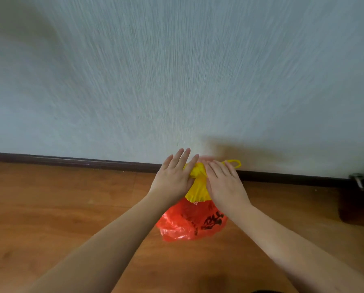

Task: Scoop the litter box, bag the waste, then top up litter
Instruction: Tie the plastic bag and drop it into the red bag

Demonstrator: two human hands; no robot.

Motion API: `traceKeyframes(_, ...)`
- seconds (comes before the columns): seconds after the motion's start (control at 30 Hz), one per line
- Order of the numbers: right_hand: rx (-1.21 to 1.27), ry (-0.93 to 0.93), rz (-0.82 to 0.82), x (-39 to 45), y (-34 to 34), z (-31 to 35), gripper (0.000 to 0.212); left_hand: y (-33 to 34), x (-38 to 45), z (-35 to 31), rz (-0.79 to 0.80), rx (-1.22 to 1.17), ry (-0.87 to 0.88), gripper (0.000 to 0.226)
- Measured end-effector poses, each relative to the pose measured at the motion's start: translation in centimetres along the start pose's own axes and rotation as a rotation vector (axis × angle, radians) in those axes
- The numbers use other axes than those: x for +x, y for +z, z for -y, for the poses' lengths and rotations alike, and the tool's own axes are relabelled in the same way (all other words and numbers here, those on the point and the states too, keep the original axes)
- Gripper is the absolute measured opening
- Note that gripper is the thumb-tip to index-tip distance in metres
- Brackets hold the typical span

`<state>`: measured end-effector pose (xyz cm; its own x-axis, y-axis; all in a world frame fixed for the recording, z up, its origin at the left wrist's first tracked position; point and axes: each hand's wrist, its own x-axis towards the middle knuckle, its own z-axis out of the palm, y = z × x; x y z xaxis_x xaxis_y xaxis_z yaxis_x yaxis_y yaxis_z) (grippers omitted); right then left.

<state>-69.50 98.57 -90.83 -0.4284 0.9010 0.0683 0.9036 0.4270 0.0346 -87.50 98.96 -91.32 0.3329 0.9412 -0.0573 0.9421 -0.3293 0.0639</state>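
Both our bare forearms are reaching forward over the wooden floor (50,208), and between them we are seeing a red and yellow plastic bag (189,223) sitting on the boards close to the dark baseboard (92,162). Our left hand (172,178) and our right hand (225,182) are lying against the yellow gathered neck of the bag from either side, fingers straight and spread, touching rather than curling round it. We are seeing a yellow knot (196,172) bunching between the two hands and a yellow loop (234,162) poking out to the right. Black printed characters are showing on the red part, but we cannot read them. Behind, a pale textured wall (177,70) is filling most of the view, blurring in streaks.
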Motion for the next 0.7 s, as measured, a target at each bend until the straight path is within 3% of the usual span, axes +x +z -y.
traceKeyframes(0.27, 0.021, 0.024, 0.097, -1.3, 5.3, 0.6, 0.054, 5.7, -0.4, -0.1, 0.092, 0.010, -0.001, 0.062)
traceKeyframes(0.7, 0.053, 0.060, 0.166, -2.1, 7.9, 0.9, 0.049, 9.2, -0.6, 0.4, 0.122, 0.056, -0.010, 0.062)
